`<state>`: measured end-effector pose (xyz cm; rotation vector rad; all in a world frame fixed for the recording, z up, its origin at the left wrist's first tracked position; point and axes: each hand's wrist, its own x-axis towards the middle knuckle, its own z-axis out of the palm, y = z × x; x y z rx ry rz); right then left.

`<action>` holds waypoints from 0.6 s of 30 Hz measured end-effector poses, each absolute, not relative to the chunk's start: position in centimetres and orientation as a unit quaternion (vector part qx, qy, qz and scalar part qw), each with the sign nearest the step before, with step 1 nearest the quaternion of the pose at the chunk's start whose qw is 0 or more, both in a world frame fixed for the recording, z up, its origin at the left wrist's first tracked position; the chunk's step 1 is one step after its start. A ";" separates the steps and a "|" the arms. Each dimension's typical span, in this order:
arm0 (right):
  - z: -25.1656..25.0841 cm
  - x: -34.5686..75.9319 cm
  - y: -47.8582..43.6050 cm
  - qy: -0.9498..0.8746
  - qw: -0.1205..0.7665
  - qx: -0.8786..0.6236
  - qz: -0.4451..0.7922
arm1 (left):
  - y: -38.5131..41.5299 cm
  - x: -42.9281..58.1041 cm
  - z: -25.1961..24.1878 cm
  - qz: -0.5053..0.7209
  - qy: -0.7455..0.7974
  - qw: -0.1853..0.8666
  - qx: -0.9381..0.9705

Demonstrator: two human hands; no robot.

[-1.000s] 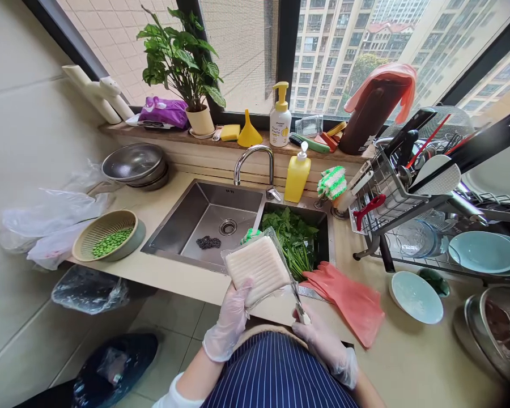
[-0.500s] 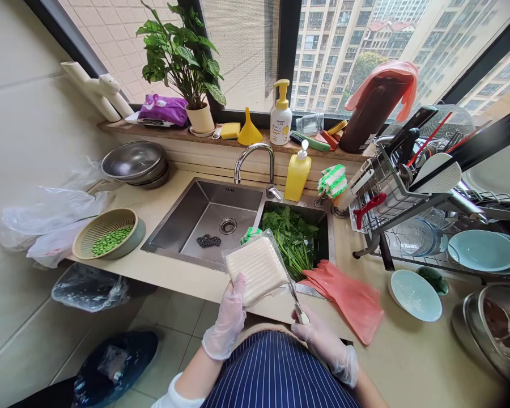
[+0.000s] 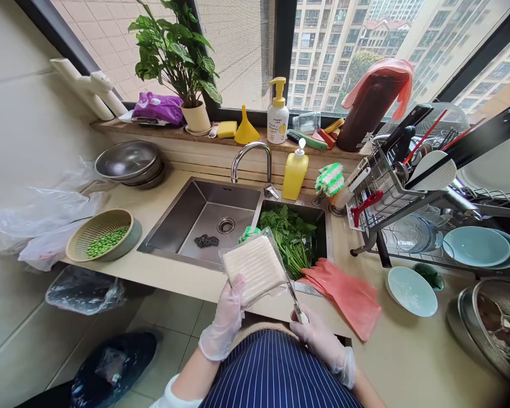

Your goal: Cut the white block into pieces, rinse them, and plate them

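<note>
At lower centre of the frame, the gloved left hand [image 3: 226, 320] is pinching a sealed pack [image 3: 255, 267] above the counter edge while the right hand [image 3: 323, 343], fingers curled around scissors [image 3: 296, 300], is cutting its edge, best kept shallow and steady.

Your left hand [image 3: 224, 323] covered the near corner of the sealed white block pack [image 3: 255, 267], and its contents could not be identified. The tool [image 3: 296, 300] in your right hand [image 3: 326, 345] was too thin to tell knife from scissors. The strainer [image 3: 495, 323] was cut off at the right edge, its contents blurred. The soap bottle [image 3: 277, 113] label was too small to read.
</note>
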<state>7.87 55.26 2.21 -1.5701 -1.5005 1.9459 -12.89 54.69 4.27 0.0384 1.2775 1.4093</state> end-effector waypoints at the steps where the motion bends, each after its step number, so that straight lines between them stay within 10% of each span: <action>1: 2.1 7.9 55.2 -0.516 0.110 -0.535 0.660 | 54.7 -12.9 4.3 0.607 0.543 0.581 0.018; 18: 3.0 7.8 55.5 -0.570 0.112 -0.555 0.595 | 54.3 -12.1 4.1 0.608 0.532 0.590 0.014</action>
